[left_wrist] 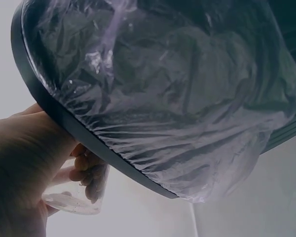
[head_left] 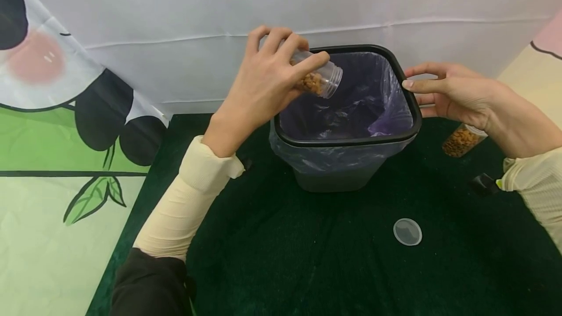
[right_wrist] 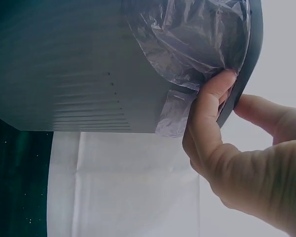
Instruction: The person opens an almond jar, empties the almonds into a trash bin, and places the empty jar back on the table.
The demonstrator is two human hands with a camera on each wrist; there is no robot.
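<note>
My left hand grips a clear plastic jar by its body. The jar is tilted, its uncapped mouth pointing right over the trash bin, with small brown pieces inside it. Below stands the grey bin with a black rim, lined with a thin purplish bag folded over the edge. At the bin's right side my right hand pinches the rim, thumb on one side and fingers against the bag on the outer side.
A second clear jar filled with brown pieces lies tilted near my right wrist. On the dark green cloth, in front of the bin, a round translucent lid lies flat. A white fabric backdrop hangs behind the bin.
</note>
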